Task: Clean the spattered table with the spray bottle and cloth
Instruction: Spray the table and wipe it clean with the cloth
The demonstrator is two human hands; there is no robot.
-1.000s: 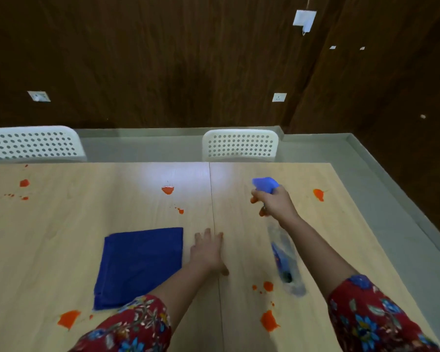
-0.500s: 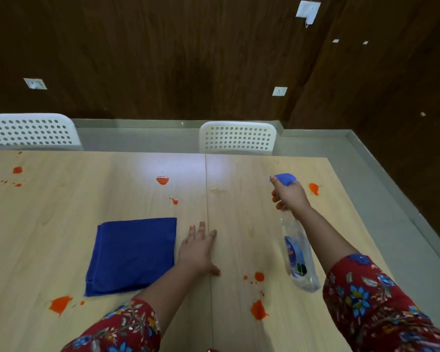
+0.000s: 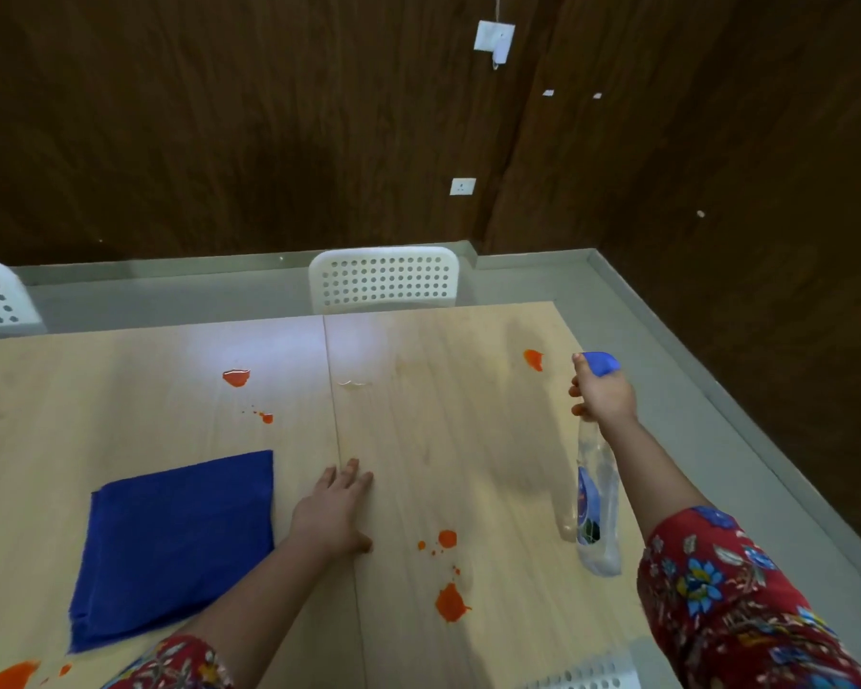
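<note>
Right grip point(image 3: 605, 397) clamped round neck of spray bottle point(image 3: 596, 494), held tilted over counter point(image 3: 468, 430) near right edge. Left grip point(image 3: 333, 512) flat on counter, fingers straight, just beside folded blue cloth point(image 3: 175, 544) toward near edge. Orange spatters point(image 3: 449, 603) across counter.

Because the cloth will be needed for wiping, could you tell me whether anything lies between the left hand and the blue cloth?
Nothing visible does. The left hand rests flat on the table just right of the cloth, with only bare wood between them. The nearest orange spots lie on the hand's other side.
</note>
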